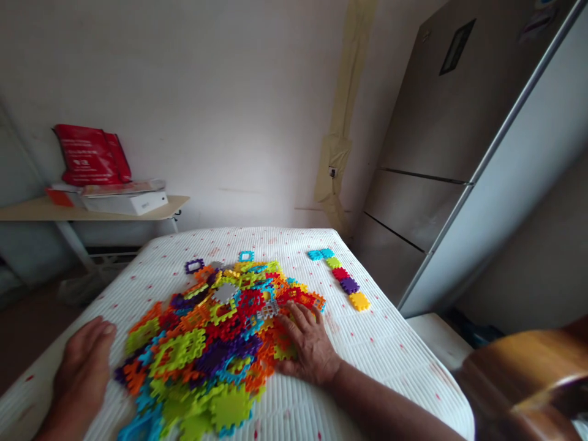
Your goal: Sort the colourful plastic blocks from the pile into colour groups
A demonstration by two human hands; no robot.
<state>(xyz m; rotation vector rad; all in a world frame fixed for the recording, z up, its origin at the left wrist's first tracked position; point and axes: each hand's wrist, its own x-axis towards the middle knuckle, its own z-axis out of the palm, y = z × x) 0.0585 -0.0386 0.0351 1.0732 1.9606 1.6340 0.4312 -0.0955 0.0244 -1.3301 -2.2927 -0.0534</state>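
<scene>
A heap of colourful plastic interlocking tiles (225, 355) with notched edges covers the middle of the table. My right hand (309, 346) lies on the heap's right side, fingers spread over orange and red pieces. Left of the heap, apart from it, my left hand (85, 361) hovers with fingers extended, holding nothing. To the right, a separate line of tiles runs along the cloth: blue ones (320, 253), a green one (333, 263), a red one (340, 274), a purple one (350, 285) and a yellow one (359, 301).
White dotted cloth (386, 367) covers the table. A grey refrigerator (427, 141) stands at the right, near a brown wooden chair (528, 367). On a side table (27, 211) at the left sit a red bag (89, 153) and a white box (133, 202).
</scene>
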